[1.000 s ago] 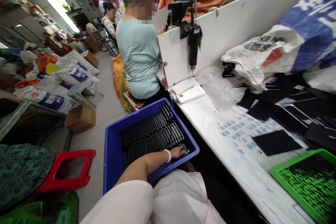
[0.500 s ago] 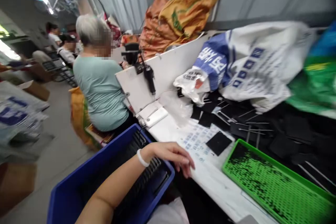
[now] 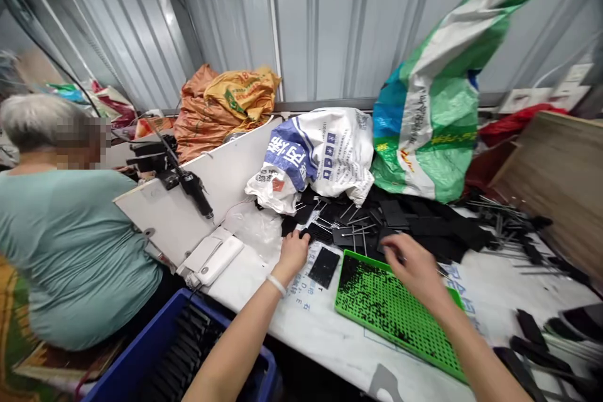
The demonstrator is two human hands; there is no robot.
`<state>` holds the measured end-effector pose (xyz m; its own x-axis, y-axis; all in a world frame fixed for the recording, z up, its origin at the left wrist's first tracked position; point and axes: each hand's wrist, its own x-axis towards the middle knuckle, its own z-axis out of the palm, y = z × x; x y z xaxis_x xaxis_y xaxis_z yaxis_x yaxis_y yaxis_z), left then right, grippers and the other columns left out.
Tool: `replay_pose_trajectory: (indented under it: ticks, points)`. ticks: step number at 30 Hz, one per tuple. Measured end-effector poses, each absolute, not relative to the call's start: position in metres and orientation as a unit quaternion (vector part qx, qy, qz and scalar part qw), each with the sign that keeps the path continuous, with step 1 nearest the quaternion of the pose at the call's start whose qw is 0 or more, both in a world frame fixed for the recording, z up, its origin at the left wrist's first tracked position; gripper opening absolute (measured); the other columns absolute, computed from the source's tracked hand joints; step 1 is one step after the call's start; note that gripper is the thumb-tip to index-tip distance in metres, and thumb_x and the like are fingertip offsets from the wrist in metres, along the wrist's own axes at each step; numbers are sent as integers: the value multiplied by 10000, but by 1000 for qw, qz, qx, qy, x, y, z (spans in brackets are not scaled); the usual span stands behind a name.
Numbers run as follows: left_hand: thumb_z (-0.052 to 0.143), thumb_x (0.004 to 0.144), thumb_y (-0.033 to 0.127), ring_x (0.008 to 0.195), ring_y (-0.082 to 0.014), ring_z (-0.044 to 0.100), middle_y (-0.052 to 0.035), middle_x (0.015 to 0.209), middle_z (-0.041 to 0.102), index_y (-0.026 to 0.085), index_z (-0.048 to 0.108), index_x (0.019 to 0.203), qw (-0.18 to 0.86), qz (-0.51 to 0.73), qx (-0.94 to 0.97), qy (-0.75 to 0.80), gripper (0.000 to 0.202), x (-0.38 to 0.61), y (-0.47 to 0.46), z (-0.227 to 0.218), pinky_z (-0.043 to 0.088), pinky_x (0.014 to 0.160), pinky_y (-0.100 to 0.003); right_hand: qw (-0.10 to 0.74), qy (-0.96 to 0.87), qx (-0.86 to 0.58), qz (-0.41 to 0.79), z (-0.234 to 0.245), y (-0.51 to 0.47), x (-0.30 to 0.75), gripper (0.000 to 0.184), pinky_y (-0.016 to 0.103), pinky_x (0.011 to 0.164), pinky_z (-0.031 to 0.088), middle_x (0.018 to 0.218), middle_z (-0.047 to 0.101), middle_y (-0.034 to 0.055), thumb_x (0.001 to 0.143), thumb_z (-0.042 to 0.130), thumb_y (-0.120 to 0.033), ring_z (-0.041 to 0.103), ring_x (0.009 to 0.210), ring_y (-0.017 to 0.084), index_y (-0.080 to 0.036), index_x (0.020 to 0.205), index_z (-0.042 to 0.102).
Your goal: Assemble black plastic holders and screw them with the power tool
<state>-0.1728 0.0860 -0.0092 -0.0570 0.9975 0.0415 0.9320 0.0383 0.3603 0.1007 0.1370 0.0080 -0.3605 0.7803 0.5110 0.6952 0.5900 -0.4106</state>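
My left hand (image 3: 294, 252), with a white band at the wrist, is at the near left edge of the black parts pile, its fingers curled on a small black piece (image 3: 305, 233). Over the far rim of the green perforated tray (image 3: 424, 339) is my right hand (image 3: 412, 264). Its fingers are bent inward beside the flat black plates (image 3: 396, 217); what they hold, if anything, is hidden. Many small black bits (image 3: 362, 292) lie in the tray's left part. A dark rectangular plate (image 3: 325, 267) rests between my left hand and the tray. Thin metal rods (image 3: 355, 232) lie across the pile.
A blue bin (image 3: 268, 361) of black parts stands below the table's left edge. A black electric screwdriver (image 3: 195, 191) hangs by a white partition (image 3: 230, 169). White (image 3: 343, 151) and green (image 3: 452, 138) sacks stand behind the pile. A co-worker (image 3: 80, 251) sits at left.
The view has swung right. My left hand has moved from above the bin's edge to the black parts, and my right hand has come into view over the tray.
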Motion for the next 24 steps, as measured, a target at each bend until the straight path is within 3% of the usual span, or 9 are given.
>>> replay_pose_trajectory:
  ticks: [3, 7, 9, 12, 15, 19, 22, 24]
  points:
    - [603, 820, 195, 1116, -282, 557, -117, 1196, 559, 230, 618, 1113, 141, 170, 679, 700, 295, -180, 75, -6, 387, 982, -427, 280, -815, -503, 64, 3, 169, 83, 93, 391, 888, 485, 984, 620, 98, 919, 582, -197, 592, 952, 207, -129, 899, 643]
    - [781, 578, 135, 1081, -335, 583, -131, 1130, 596, 198, 563, 1178, 212, 236, 647, 694, 641, -191, 70, 1, 410, 952, -452, 234, -794, -556, 79, 9, 216, 69, 139, 407, 894, 468, 1089, 589, 107, 899, 614, -232, 568, 1000, 221, -127, 989, 624]
    - [760, 594, 136, 1071, -338, 593, -124, 1062, 635, 186, 569, 1127, 264, 283, 626, 677, 568, -191, 70, 4, 419, 949, -469, 222, -790, -563, 96, 13, 228, 75, 186, 427, 895, 466, 1098, 586, 69, 900, 620, -297, 562, 1008, 214, -143, 1004, 610]
    - [700, 692, 219, 1014, -277, 631, -106, 1061, 655, 192, 547, 1078, 364, 369, 590, 619, 416, -178, 68, 3, 481, 898, -421, 226, -799, -543, 125, 23, 228, 92, 132, 442, 913, 431, 993, 590, 78, 872, 627, -277, 543, 1002, 240, -146, 857, 615]
    - [619, 781, 300, 884, -212, 671, -106, 1081, 653, 196, 458, 1146, 466, 441, 535, 550, 412, -155, 64, 2, 544, 794, -379, 246, -824, -483, 166, 39, 209, 103, 154, 414, 906, 413, 908, 579, 96, 886, 556, -273, 532, 964, 257, -174, 778, 607]
    - [512, 877, 431, 852, -188, 674, -101, 1089, 645, 222, 407, 1204, 560, 483, 474, 477, 402, -126, 54, 10, 576, 724, -370, 218, -866, -359, 270, 60, 163, 103, 229, 328, 811, 453, 831, 611, 41, 873, 581, -402, 571, 827, 205, -198, 788, 639]
    - [644, 819, 454, 741, -175, 667, -93, 1013, 664, 200, 485, 1167, 643, 474, 443, 407, 459, -107, 40, 17, 575, 629, -329, 207, -865, -322, 325, 64, 127, 100, 279, 304, 755, 457, 811, 627, 28, 845, 620, -466, 576, 780, 187, -195, 789, 653]
    - [728, 768, 409, 658, -152, 647, -76, 934, 672, 180, 509, 1133, 684, 488, 397, 371, 483, -96, 29, 20, 557, 574, -292, 250, -815, -350, 388, 59, 106, 103, 331, 293, 696, 464, 874, 629, 38, 885, 550, -509, 574, 765, 177, -200, 951, 650]
